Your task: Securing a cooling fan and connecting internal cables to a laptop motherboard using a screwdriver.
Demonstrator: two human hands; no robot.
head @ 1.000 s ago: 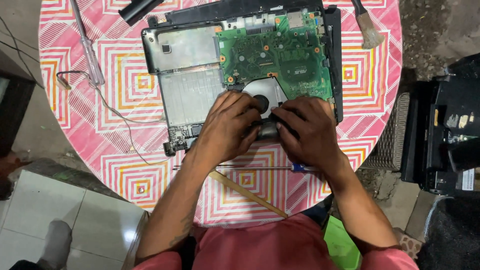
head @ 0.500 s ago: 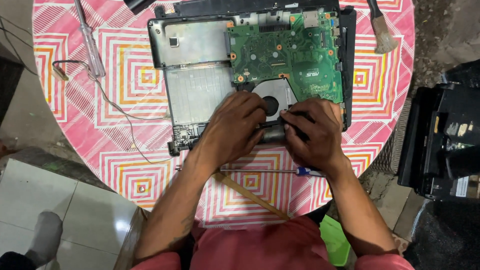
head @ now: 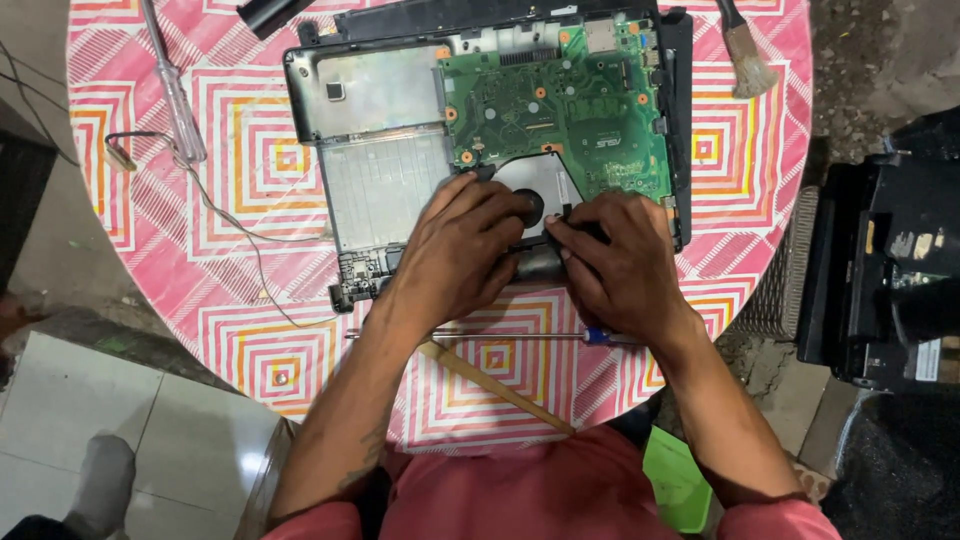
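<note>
Head view: both hands, left hand (head: 462, 250) and right hand (head: 620, 262), press curled fingers onto the cooling fan (head: 535, 215), steadying the opened laptop base (head: 385, 190) on the counter (head: 250, 340).

my round table (head: 130, 90) wears a pink patterned cloth; pale floor tiles (head: 150, 430) lie left, black equipment (head: 885, 270) stands right.

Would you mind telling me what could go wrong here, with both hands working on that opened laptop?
1. The left hand and right hand press at the fan area beside the bare green circuit board; a slip might damage it.
2. The opened laptop base has its near corner close to the table edge, so a shove may tip it.
3. The screwdriver under the wrists could roll off.
</note>
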